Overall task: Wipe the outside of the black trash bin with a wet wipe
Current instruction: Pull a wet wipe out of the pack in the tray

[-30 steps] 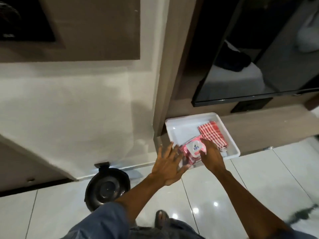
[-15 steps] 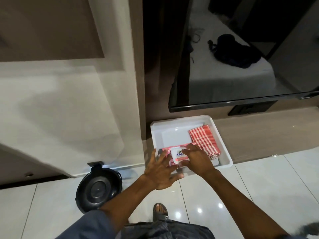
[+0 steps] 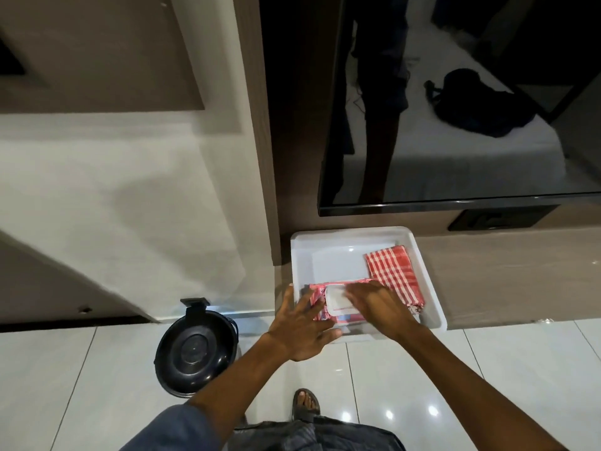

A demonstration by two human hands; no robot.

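A black trash bin (image 3: 195,349) with a closed round lid stands on the floor by the wall, to the left of my arms. A pink wet wipe pack (image 3: 331,302) with a white flip lid lies at the front of a white tray (image 3: 429,281). My left hand (image 3: 300,327) rests on the pack's left end with fingers spread. My right hand (image 3: 374,304) lies over the pack's right side, fingers at the white lid. Whether the lid is lifted is hard to tell.
A folded red-and-white checked cloth (image 3: 393,275) lies in the tray's right half. The tray sits on a low wooden ledge (image 3: 507,275) under a dark wall-mounted screen (image 3: 455,102). My sandalled foot (image 3: 305,403) stands on glossy white floor tiles.
The pack, held up a second ago, has come down flat into the tray. Both hands have settled on it, the right hand shifting onto the white lid. The view has moved closer.
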